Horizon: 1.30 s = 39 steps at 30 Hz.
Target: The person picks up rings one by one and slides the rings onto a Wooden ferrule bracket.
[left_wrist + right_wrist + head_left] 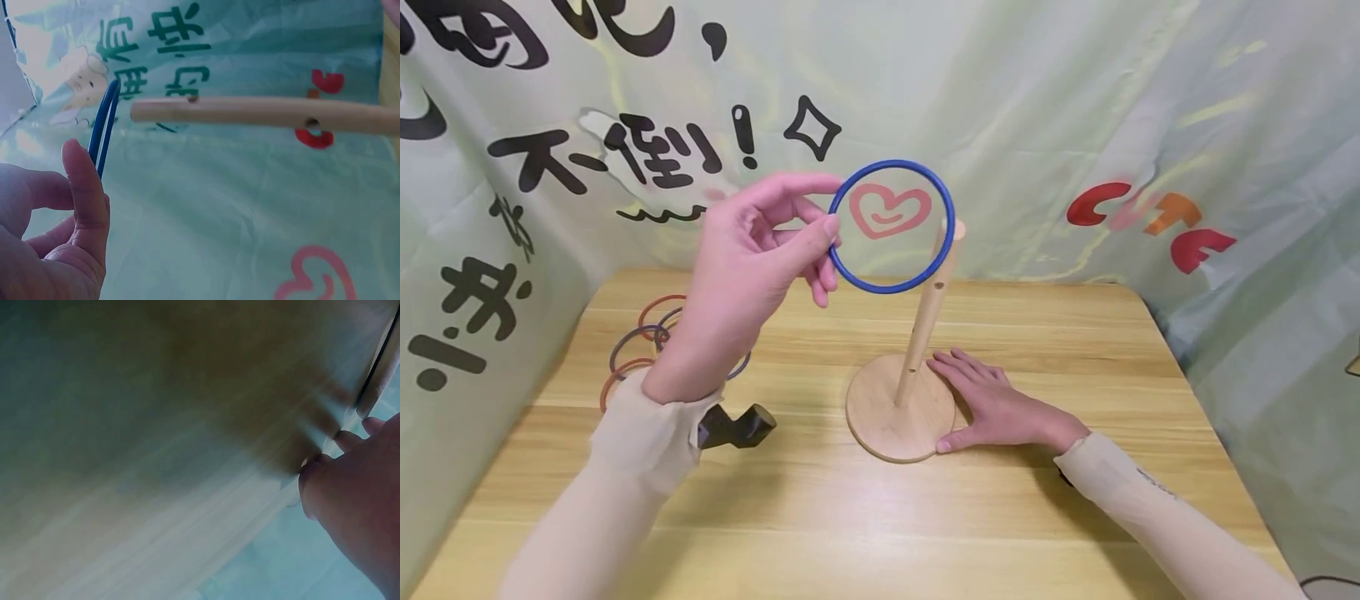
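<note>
Left sleeve [576,508] nearest; above it the left hand [737,262] pinches a blue ring [886,289] aloft.
Thumb and fingertips grip the ring's left rim, just beside the tip of the wooden post [929,304] yet apart from it in the left wrist view. It looks light, stiff and sturdy (smooth too, so perhaps slippery); a rim pinch should suit. The right hand [996,408], fingers spread, rests at the round base's [880,433] edge.

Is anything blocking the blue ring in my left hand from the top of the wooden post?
Nothing visible does: the left wrist view shows only a bare gap between the blue ring and the wooden post.
</note>
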{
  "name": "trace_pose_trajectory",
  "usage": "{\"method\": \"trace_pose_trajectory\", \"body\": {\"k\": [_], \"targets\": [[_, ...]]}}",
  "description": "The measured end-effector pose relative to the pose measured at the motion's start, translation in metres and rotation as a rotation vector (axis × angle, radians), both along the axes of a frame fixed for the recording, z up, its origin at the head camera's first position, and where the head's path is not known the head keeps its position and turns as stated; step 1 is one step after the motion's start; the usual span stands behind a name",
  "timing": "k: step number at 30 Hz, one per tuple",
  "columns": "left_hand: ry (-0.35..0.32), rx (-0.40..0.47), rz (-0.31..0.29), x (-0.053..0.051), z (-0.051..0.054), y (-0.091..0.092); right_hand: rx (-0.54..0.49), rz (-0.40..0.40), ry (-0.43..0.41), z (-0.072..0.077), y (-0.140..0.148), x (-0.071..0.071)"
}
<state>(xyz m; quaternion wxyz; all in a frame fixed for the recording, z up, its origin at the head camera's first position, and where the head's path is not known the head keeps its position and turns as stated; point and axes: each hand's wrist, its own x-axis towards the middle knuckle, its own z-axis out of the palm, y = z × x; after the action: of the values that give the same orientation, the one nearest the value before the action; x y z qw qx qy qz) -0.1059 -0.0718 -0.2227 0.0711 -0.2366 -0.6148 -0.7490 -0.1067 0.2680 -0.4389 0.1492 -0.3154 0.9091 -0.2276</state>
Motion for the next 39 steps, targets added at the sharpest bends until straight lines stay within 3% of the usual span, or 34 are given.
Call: {"method": "trace_pose_trajectory", "body": {"k": [5, 10, 25, 39], "targets": [[0.018, 0.003, -0.042, -0.001, 0.003, 0.015, 0.007, 0.003, 0.001, -0.002, -0.002, -0.002], [-0.006, -0.022, -0.070, -0.003, -0.005, 0.025, 0.010, 0.002, -0.004, -0.002, -0.003, -0.002], [-0.173, -0.142, -0.058, -0.001, -0.058, 0.030, 0.016, 0.000, -0.003, -0.005, 0.000, -0.001], [-0.273, -0.216, -0.091, 0.004, -0.112, 0.038, 0.003, 0.011, 0.024, -0.004, 0.000, -0.002]]}}
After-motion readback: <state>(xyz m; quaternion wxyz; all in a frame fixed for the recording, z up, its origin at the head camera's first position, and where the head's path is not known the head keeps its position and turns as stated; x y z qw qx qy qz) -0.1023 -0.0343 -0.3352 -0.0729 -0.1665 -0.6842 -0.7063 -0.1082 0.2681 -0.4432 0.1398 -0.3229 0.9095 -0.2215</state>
